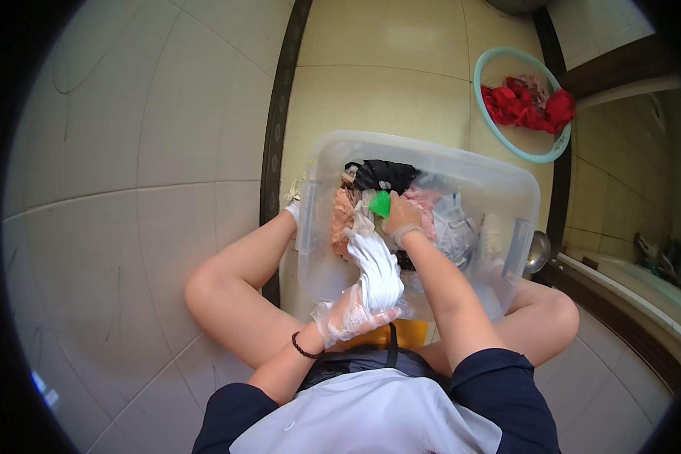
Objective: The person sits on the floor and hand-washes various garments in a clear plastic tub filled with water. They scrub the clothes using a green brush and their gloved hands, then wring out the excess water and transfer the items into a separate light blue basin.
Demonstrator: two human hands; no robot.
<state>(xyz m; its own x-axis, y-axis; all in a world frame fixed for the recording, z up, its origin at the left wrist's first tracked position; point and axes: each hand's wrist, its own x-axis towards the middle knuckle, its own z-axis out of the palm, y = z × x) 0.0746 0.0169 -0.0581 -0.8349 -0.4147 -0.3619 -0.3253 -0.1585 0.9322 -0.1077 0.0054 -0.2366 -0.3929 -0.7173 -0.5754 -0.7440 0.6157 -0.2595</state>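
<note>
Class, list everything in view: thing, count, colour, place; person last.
Tub: one, translucent, centre
Cloths: several, black, peach, pink, whitish, in tub
White cloth: one, white, near side
Green object: one, green, mid-tub
Basin: one, light blue, far right
Red cloth: one heap, red, in basin
Metal item: one, silver, beside tub
Floor: one, yellowish, beyond tub
Bracelet: one, dark, left forearm
Left hand: one, clear-gloved, gripping white cloth
Right hand: one, clear-gloved, on green object
Legs: two, bare, flanking tub

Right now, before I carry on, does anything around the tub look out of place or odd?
One small thing: the red cloth in the pale blue basin looks askew, because its right end covers part of the rim instead of sitting fully inside. I see no clear spill or damage around the tub.
</note>
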